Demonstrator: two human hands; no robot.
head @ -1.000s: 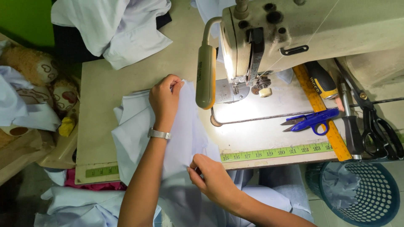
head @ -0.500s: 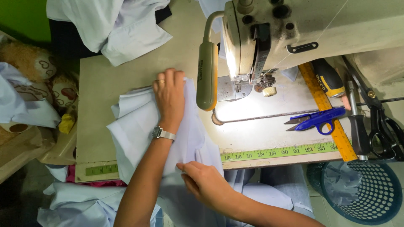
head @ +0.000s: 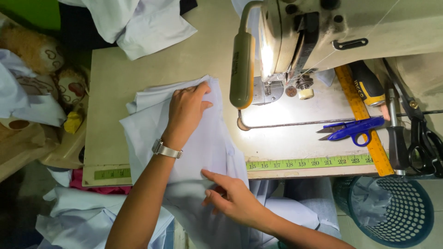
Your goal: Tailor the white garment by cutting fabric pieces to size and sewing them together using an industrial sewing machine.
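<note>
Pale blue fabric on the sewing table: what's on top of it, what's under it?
On the pale blue fabric: the left hand pressed flat, and the right hand with fingertips touching near the table edge. Under it, the tabletop; anything else beneath is covered.

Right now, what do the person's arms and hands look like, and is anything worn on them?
Both forearms are bare, no sleeves in view. The left hand has a silver metal-band wristwatch at its wrist. The right hand shows no ring, glove or band.
</note>
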